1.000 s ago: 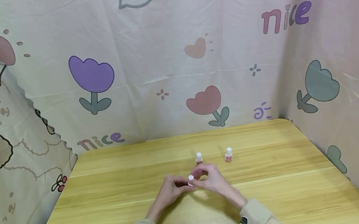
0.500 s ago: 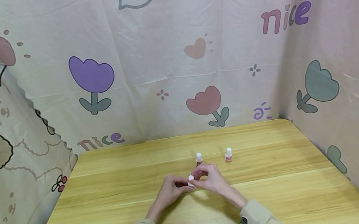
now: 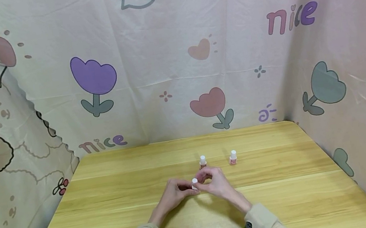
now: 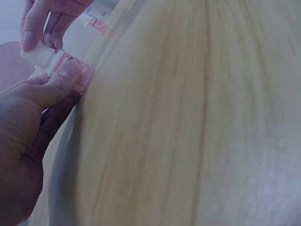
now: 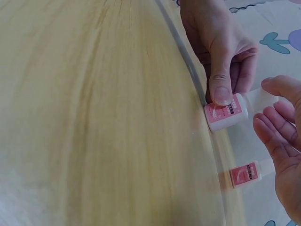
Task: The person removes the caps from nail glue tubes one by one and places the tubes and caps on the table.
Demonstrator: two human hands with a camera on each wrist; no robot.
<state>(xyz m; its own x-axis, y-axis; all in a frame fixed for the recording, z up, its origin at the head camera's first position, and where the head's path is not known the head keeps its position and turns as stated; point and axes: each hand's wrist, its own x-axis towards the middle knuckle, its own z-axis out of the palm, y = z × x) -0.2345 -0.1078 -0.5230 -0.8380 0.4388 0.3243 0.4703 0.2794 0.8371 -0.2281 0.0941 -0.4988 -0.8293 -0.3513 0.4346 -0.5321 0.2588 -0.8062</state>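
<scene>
The left hand pinches the pink-labelled body of a small bottle between thumb and fingers; the right hand has its thumb and fingers narrowed about that bottle's white cap; the bottle is upright, between the hands, near the middle of the wood-grain worktop; a second bottle stands just beyond the right hand; a third bottle stands apart, farther right.
</scene>
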